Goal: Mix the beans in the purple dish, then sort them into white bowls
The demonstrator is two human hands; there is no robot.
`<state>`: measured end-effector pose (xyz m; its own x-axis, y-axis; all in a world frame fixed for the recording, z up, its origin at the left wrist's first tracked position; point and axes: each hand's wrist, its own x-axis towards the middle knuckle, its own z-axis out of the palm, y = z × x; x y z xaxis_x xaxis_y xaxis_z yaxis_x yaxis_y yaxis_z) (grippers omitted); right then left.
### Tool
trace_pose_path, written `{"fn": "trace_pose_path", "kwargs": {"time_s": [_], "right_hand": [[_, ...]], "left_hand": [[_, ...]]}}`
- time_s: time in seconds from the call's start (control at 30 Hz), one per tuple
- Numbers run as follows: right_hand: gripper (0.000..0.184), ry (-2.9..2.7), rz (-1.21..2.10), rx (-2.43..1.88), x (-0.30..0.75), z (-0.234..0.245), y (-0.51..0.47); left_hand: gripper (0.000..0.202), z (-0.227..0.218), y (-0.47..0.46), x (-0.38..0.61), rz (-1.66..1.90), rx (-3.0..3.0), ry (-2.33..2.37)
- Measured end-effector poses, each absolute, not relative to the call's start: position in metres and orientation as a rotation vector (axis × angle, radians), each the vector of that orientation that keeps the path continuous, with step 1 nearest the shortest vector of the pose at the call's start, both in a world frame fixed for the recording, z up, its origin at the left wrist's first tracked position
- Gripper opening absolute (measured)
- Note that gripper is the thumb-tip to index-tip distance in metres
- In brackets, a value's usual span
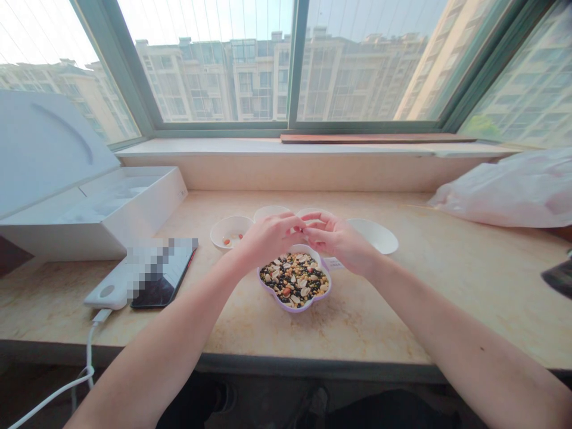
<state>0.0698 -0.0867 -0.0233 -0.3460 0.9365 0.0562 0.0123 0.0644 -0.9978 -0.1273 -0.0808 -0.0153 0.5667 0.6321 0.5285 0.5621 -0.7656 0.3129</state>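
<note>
My left hand (pixel 277 236) and my right hand (pixel 342 241) meet above the far rim of a purple-edged, flower-shaped bowl (pixel 297 308). Their fingertips are pressed together. Anything pinched there is too small to make out. Mixed beans and nuts (pixel 295 279), black, yellow and pale, fill that bowl. To the left stands a small white bowl (pixel 216 233) with a few reddish peanuts (pixel 227 242) in it. Two more white bowls, one at back left (pixel 268 211) and one behind my right hand (pixel 313 211), are partly hidden by my hands. A white dish (pixel 379 237) lies right of my right hand.
On the left are an open white box (pixel 143 208), a dark phone (pixel 165 280) and a white device (pixel 107 292) with a cable (pixel 89 351). A plastic bag (pixel 504 190) lies at the right. Windows rise behind the ledge (pixel 223 170); the counter's front edge (pixel 313 360) is near me.
</note>
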Motion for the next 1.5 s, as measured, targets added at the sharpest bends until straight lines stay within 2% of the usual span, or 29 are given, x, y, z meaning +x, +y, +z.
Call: {"fn": "trace_pose_path", "kwargs": {"time_s": [0.13, 0.27, 0.4, 0.6, 1.0, 1.5], "right_hand": [[0.052, -1.610, 1.299, -1.105, 0.067, -0.026, -0.089], [0.049, -1.898, 1.011, -1.168, 0.063, -0.028, -0.097], [0.022, -2.410, 0.797, -0.992, 0.059, -0.026, -0.109], [0.024, -2.710, 0.658, -0.750, 0.053, -0.027, -0.116], [0.016, -2.764, 0.627, -0.755, 0.054, -0.034, -0.109], [0.006, -2.606, 0.779, -0.915, 0.058, -0.033, -0.108]], "left_hand": [[0.017, -0.017, -0.076, -0.130, 0.943, 2.680, 1.182], [0.021, -0.015, -0.070, -0.137, 0.882, 2.635, 1.490], [0.025, -0.014, -0.063, -0.144, 0.666, 2.681, 1.716], [0.028, -0.018, -0.060, -0.144, 0.567, 2.733, 1.763], [0.028, -0.020, -0.065, -0.140, 0.598, 2.709, 1.676], [0.027, -0.021, -0.067, -0.142, 0.702, 2.671, 1.618]]}}
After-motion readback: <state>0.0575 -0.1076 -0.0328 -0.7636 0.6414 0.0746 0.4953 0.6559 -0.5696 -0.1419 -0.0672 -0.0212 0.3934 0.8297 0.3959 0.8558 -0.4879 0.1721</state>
